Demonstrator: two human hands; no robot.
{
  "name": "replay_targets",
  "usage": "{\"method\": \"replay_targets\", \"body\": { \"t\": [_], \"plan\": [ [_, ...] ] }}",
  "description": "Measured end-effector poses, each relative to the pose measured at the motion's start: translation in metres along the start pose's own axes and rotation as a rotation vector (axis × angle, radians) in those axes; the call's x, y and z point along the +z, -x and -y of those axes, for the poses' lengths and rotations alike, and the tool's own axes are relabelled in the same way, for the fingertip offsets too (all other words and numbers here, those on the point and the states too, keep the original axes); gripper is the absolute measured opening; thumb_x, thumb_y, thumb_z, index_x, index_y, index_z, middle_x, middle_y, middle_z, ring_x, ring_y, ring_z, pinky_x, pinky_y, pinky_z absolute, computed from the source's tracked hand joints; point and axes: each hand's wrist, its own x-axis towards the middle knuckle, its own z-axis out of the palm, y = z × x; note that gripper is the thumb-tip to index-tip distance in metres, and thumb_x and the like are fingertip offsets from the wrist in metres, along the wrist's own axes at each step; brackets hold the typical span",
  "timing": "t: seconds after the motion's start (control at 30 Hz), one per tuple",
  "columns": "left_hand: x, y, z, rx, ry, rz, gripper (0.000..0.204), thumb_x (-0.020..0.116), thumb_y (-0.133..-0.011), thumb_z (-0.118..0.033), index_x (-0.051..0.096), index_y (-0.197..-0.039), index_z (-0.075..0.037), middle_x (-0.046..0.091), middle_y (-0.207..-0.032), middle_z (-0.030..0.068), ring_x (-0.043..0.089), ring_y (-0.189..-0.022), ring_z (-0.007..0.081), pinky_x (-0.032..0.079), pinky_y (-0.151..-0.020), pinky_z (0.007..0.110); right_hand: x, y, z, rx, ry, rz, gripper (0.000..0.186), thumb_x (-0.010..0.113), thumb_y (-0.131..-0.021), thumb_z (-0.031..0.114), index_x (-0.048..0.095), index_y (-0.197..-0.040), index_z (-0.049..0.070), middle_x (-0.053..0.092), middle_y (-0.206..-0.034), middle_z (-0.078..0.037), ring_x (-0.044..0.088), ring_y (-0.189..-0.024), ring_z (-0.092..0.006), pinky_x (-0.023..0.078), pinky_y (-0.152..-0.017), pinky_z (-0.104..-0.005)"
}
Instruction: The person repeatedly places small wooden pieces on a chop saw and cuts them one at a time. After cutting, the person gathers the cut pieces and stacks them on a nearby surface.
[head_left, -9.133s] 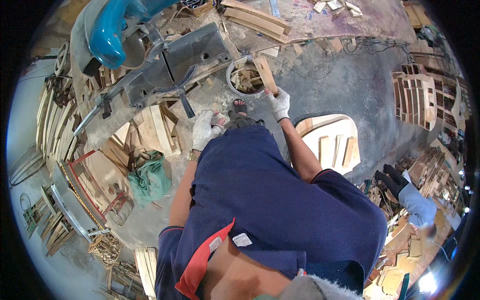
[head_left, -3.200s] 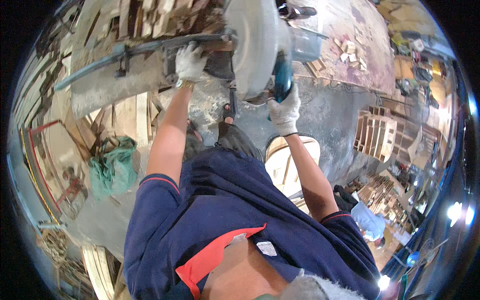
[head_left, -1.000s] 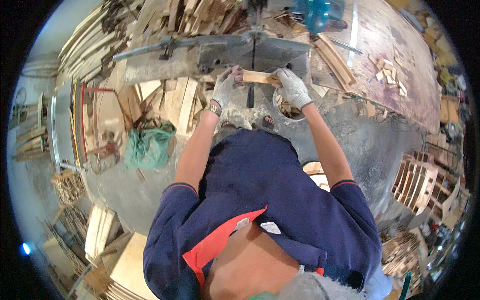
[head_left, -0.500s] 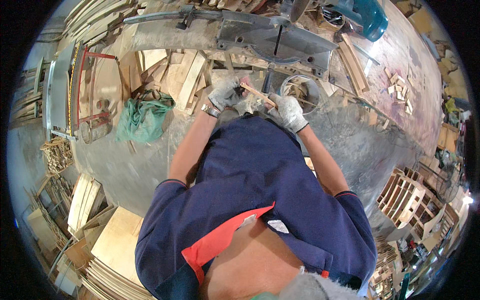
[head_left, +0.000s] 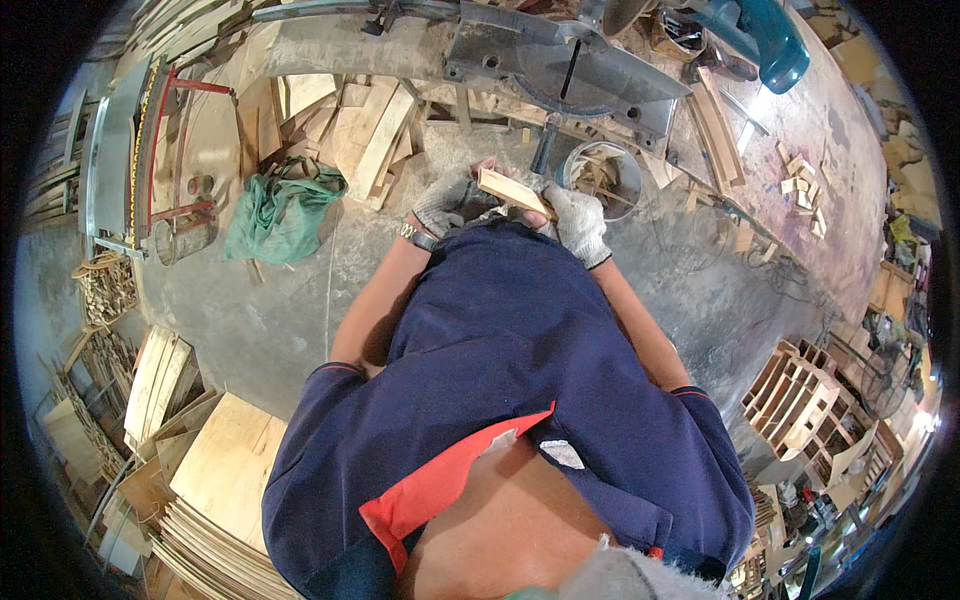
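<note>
In front of my waist I hold a short, flat strip of pale wood [head_left: 512, 191] between both hands, its broad face turned up. My right hand [head_left: 579, 222], in a whitish knit work glove, is closed on the strip's right end. At the other end my left hand [head_left: 444, 203], gloved and with a wristwatch [head_left: 418, 237] above the cuff, has its fingers curled against the wood. Part of the left fingers is hidden behind the strip. Just beyond the hands stands a mitre saw with a grey metal fence [head_left: 500, 55] and a dark handle [head_left: 546, 146].
A round bucket [head_left: 634, 190] of wood offcuts stands beyond my right hand. To the left lie a green cloth sack [head_left: 282, 215] and a red-framed rack [head_left: 160, 150]. Stacked boards [head_left: 232, 450] are at lower left, wooden crates [head_left: 800, 400] at right. Small blocks [head_left: 800, 185] lie at far right.
The wood strip has turned from its narrow edge to its broad face. My left hand has come closer to the strip's end. The whole view has shifted slightly.
</note>
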Motion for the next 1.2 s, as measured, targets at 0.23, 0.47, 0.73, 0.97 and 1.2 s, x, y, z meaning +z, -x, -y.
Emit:
{"method": "replay_targets", "body": {
  "t": [0.23, 0.47, 0.73, 0.97, 1.2],
  "plan": [
    [0.02, 0.017, -0.001, -0.014, -0.178, -0.246, 0.024, 0.059, -0.104, -0.019, 0.063, -0.118, 0.0, 0.067, -0.107, 0.0108, 0.065, -0.104, 0.0222, 0.056, -0.095, 0.035, -0.011, 0.003, 0.002, -0.011, -0.079, 0.068, 0.051, 0.064, -0.089, 0.06, 0.071, -0.096, 0.01, 0.068, -0.072, -0.016, 0.069, -0.071, -0.0375, 0.053, -0.065, -0.0477],
    [0.0, 0.014, 0.008, -0.073, -0.24, -0.11, 0.027, 0.064, -0.099, -0.018, 0.062, -0.118, 0.002, 0.064, -0.108, 0.0114, 0.062, -0.108, 0.0213, 0.046, -0.105, 0.035, -0.009, -0.005, 0.005, 0.106, -0.089, 0.385, 0.051, 0.061, -0.091, 0.062, 0.07, -0.096, 0.012, 0.066, -0.074, -0.019, 0.069, -0.075, -0.0406, 0.054, -0.068, -0.048],
    [-0.056, 0.015, 0.038, 0.277, -0.169, 0.252, 0.054, 0.06, -0.101, -0.029, 0.051, -0.142, 0.004, 0.059, -0.137, 0.0196, 0.056, -0.129, 0.0281, 0.044, -0.113, 0.037, -0.012, -0.02, 0.019, -0.16, -0.229, 0.016, 0.052, 0.062, -0.091, 0.059, 0.067, -0.094, 0.008, 0.066, -0.08, -0.018, 0.068, -0.076, -0.0393, 0.053, -0.067, -0.0472],
    [0.016, 0.017, 0.005, 0.365, -0.628, -0.405, 0.034, 0.054, -0.106, -0.025, 0.063, -0.126, 0.0, 0.071, -0.098, 0.0077, 0.069, -0.082, 0.0135, 0.057, -0.072, 0.028, -0.012, 0.0, 0.003, 0.056, 0.011, -0.081, 0.048, 0.078, -0.082, 0.046, 0.068, -0.107, 0.006, 0.069, -0.091, -0.014, 0.069, -0.081, -0.0362, 0.055, -0.071, -0.0448],
    [0.04, 0.009, -0.001, 0.281, -0.884, -0.492, 0.021, 0.068, -0.096, -0.013, 0.067, -0.112, 0.0, 0.07, -0.099, 0.0056, 0.068, -0.084, 0.0137, 0.059, -0.071, 0.03, -0.017, -0.01, -0.006, 0.043, 0.096, -0.01, 0.049, 0.077, -0.08, 0.044, 0.068, -0.114, 0.01, 0.063, -0.103, -0.013, 0.065, -0.101, -0.0326, 0.054, -0.079, -0.0455]
  ]
}}
